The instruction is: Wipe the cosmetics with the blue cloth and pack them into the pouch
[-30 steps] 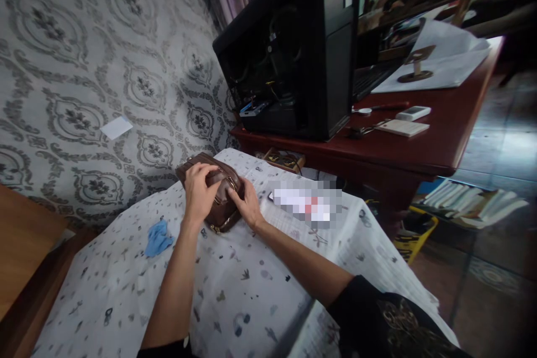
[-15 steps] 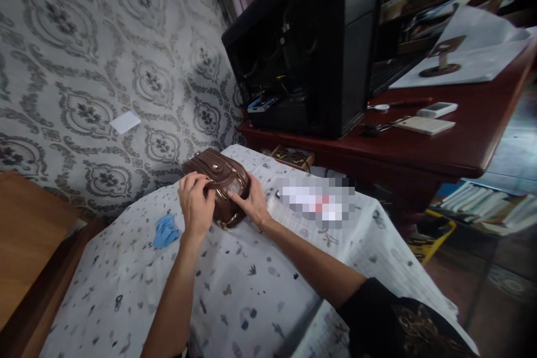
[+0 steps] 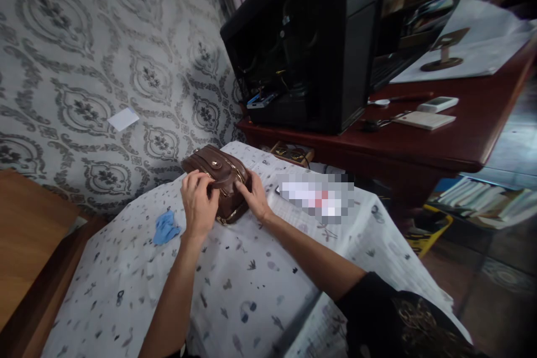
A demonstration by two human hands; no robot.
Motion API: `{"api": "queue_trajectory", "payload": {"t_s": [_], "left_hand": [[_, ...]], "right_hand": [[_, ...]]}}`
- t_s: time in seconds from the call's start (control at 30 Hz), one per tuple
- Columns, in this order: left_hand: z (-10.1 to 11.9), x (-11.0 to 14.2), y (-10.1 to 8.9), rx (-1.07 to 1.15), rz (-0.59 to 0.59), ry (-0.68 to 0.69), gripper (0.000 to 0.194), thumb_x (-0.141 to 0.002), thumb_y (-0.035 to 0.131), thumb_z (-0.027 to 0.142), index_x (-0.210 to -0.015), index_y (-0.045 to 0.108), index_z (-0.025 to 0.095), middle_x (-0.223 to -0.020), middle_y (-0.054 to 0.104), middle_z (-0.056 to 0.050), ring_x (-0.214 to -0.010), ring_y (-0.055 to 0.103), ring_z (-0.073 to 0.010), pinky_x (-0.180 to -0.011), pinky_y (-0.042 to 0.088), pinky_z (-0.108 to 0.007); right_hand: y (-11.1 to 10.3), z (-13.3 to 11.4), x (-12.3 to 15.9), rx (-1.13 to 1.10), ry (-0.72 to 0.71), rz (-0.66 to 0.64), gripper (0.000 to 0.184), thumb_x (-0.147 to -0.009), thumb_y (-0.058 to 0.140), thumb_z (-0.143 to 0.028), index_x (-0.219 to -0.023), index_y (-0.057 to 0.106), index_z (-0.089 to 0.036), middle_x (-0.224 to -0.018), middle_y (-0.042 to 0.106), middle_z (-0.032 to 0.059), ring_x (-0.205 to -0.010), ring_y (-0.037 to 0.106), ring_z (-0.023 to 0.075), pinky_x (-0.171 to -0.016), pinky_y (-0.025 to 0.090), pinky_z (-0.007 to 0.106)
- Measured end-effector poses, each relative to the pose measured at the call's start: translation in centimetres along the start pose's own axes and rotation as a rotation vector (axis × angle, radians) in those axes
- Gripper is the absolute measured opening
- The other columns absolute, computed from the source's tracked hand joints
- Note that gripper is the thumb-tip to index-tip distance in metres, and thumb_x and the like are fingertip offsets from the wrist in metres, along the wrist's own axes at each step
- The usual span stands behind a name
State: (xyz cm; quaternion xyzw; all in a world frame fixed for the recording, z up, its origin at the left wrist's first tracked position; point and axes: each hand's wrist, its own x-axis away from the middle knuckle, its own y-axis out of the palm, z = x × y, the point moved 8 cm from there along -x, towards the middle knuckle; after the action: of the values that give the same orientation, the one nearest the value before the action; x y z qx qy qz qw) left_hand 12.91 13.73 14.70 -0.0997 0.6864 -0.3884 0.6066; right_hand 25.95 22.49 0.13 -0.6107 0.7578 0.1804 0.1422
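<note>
A small brown leather bag [image 3: 218,170] with gold fittings lies on a table covered by a white patterned cloth [image 3: 235,285]. My left hand [image 3: 197,204] pinches something small on the bag's near side, fingers curled together. My right hand [image 3: 254,198] presses against the bag's right end, fingers wrapped round it. A crumpled blue cloth [image 3: 165,226] lies on the tablecloth just left of my left hand.
A dark red desk [image 3: 419,145] stands to the right, bearing an open black computer case [image 3: 302,45], papers, a phone and small items. A blurred-out patch [image 3: 316,198] lies right of the bag. Patterned wallpaper is behind; a wooden surface [image 3: 25,235] at left; books on the floor.
My left hand has slid from the bag's top toward its near left side. My right hand stays at the bag's right end. The view has shifted slightly.
</note>
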Motion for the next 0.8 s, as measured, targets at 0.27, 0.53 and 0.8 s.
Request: {"api": "queue_trajectory", "payload": {"t_s": [0.27,0.53,0.8], "left_hand": [[2.9,-1.8,2.5,-0.154,-0.074,0.096,0.029,-0.090,0.059,0.023,-0.118,0.067,0.019,-0.120,0.062,-0.015,-0.128,0.046,-0.0355,-0.105,0.039,-0.051],[2.8,-3.4,4.2,-0.110,-0.051,0.063,0.011,-0.087,0.063,0.023,-0.093,0.072,0.019,-0.113,0.069,-0.013,-0.121,0.052,-0.0340,-0.102,0.039,-0.051],[2.0,-4.2,4.4,-0.030,-0.022,-0.052,0.016,-0.091,0.058,0.029,-0.087,0.071,0.019,-0.110,0.069,-0.014,-0.117,0.052,-0.0341,-0.100,0.040,-0.051]], "right_hand": [[-0.1,0.0,-0.6,-0.045,-0.022,0.010,0.051,-0.091,0.052,-0.054,-0.128,0.053,-0.019,-0.130,0.061,0.0127,-0.122,0.056,0.0263,-0.110,0.040,0.046],[-0.2,-0.2,-0.3,-0.012,-0.030,0.015,0.049,-0.093,0.050,-0.054,-0.128,0.053,-0.022,-0.129,0.062,0.0106,-0.122,0.056,0.0249,-0.109,0.040,0.045],[-0.3,-0.6,-0.2,0.042,-0.026,0.034,0.046,-0.093,0.051,-0.052,-0.128,0.055,-0.023,-0.127,0.062,0.0099,-0.120,0.055,0.0255,-0.109,0.041,0.045]]}}
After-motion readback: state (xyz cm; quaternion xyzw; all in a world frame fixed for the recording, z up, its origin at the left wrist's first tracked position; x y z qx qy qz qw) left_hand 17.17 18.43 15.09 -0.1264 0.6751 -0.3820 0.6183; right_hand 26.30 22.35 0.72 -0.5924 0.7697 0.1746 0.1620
